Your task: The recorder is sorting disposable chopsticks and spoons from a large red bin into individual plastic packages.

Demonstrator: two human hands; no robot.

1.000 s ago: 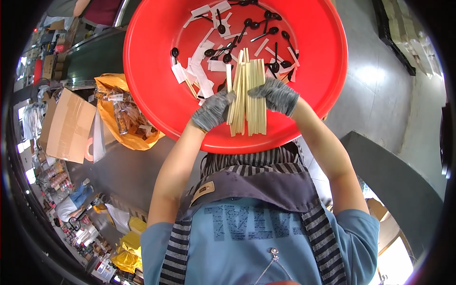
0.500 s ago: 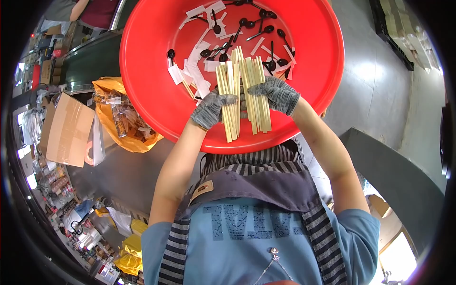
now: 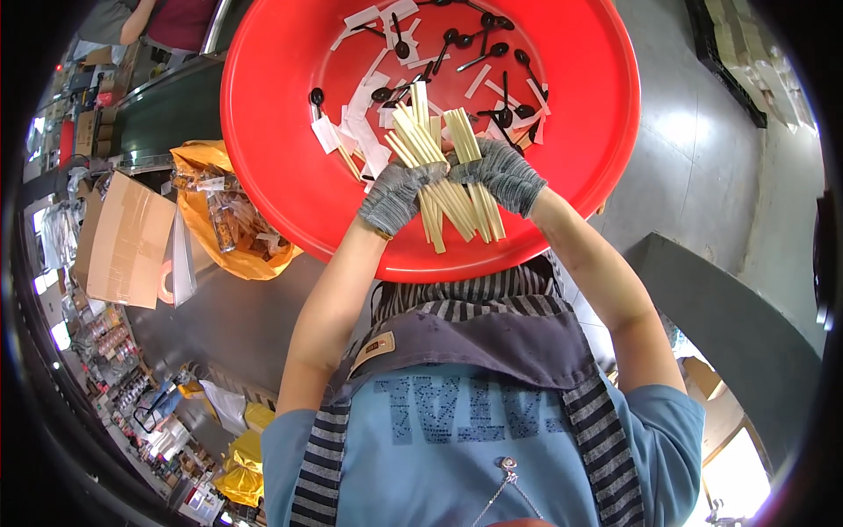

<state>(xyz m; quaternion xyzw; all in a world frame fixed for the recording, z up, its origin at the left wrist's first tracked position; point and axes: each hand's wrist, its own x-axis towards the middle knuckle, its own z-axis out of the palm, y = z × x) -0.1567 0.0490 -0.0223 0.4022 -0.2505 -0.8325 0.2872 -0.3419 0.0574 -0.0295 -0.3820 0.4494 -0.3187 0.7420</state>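
Note:
My left hand, in a grey knitted glove, is closed on a bundle of pale wooden chopsticks that slants up and left. The gloved right hand grips another bundle of chopsticks, more upright. Both bundles meet and cross between the hands, above the near side of a large red basin. Inside the basin lie several black plastic spoons and white paper strips. The fingers behind the bundles are mostly hidden.
Left of the basin stand an orange bag of clear-wrapped items and a cardboard box. A dark green surface runs behind them, with a person's arm at the far left. A grey curved panel is on the right.
My hands have drawn closer together. The left bundle has tilted and fanned leftward at its top, and its sticks now cross those of the right bundle.

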